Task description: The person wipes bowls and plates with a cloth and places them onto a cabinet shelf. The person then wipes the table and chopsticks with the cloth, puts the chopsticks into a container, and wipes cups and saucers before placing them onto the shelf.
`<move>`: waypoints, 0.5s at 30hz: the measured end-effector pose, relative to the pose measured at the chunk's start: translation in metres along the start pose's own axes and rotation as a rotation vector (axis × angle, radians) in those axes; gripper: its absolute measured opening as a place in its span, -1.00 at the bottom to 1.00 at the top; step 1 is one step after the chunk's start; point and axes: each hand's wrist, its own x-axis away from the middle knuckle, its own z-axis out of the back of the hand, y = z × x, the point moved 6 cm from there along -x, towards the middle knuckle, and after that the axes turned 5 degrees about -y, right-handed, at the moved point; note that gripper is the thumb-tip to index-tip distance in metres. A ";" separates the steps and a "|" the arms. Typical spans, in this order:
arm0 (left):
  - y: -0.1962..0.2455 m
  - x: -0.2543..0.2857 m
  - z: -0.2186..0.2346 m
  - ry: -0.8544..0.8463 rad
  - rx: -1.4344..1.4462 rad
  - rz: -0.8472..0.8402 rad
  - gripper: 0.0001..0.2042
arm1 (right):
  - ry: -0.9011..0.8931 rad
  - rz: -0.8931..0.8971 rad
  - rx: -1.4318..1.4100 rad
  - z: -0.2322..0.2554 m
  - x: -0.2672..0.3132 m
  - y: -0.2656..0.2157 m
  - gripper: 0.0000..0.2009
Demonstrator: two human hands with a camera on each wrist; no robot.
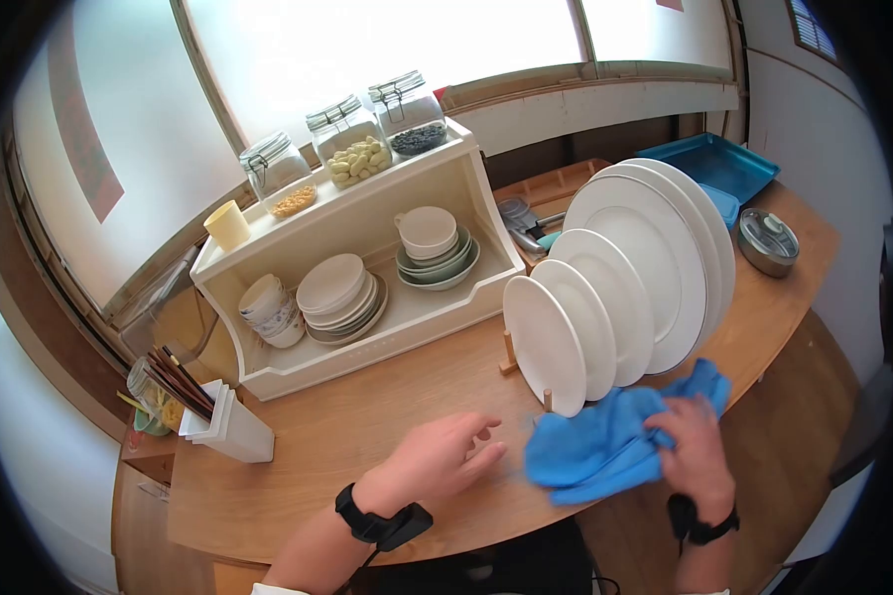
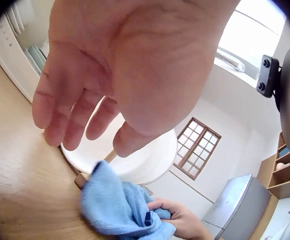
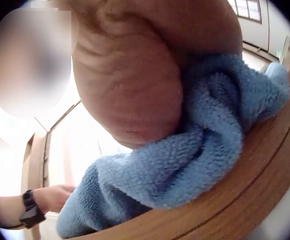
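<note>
A crumpled blue cloth (image 1: 595, 446) lies at the table's front edge, just before the rack of white plates (image 1: 546, 347). My right hand (image 1: 697, 451) grips its right part; in the right wrist view the cloth (image 3: 185, 165) bunches under the palm (image 3: 130, 75). Left of the cloth, my left hand (image 1: 442, 454) hovers over the wood with relaxed, slightly bent fingers and holds nothing. The left wrist view shows this palm (image 2: 130, 65) with loose fingers, the cloth (image 2: 120, 205) beyond it.
A white shelf (image 1: 387, 342) with bowls and plates stands at the back, glass jars (image 1: 352, 149) on top. At the left is a white holder (image 1: 238, 426) with chopsticks. Behind the plates are a blue tray (image 1: 714, 164) and a round lidded container (image 1: 767, 243).
</note>
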 end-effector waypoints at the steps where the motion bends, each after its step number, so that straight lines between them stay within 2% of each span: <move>1: -0.002 0.002 0.001 0.000 0.000 0.000 -0.61 | 0.072 -0.045 0.013 0.007 -0.003 0.018 -0.66; 3: -0.008 0.005 0.010 0.100 0.056 0.016 -0.62 | 0.146 -0.087 0.028 0.011 -0.008 0.026 -0.64; 5: -0.011 0.004 0.017 0.138 0.073 0.005 -0.63 | 0.373 -0.250 0.194 0.022 -0.010 0.029 -0.62; 6: -0.012 0.005 0.021 0.170 0.093 -0.006 -0.64 | 0.375 -0.243 0.188 0.021 -0.010 0.030 -0.62; 8: -0.015 0.006 0.020 0.161 0.131 0.008 -0.62 | 0.584 -0.330 0.101 0.024 0.007 0.040 -0.57; 9: -0.017 0.008 0.017 0.144 0.172 0.017 -0.61 | 0.578 -0.323 0.090 0.021 0.008 0.040 -0.57; 11: -0.022 0.013 0.008 0.150 0.149 0.027 -0.62 | 0.541 -0.414 -0.209 0.009 0.013 0.051 -0.57; 12: -0.023 0.017 0.003 0.154 0.127 0.024 -0.63 | 0.527 -0.398 -0.220 0.003 0.015 0.054 -0.57; 14: -0.024 0.031 -0.002 0.186 0.146 0.026 -0.66 | 0.301 -0.329 0.057 -0.016 0.009 0.058 -0.56; 15: -0.024 0.039 -0.005 0.181 0.192 0.030 -0.66 | 0.287 -0.304 0.049 -0.018 0.006 0.058 -0.56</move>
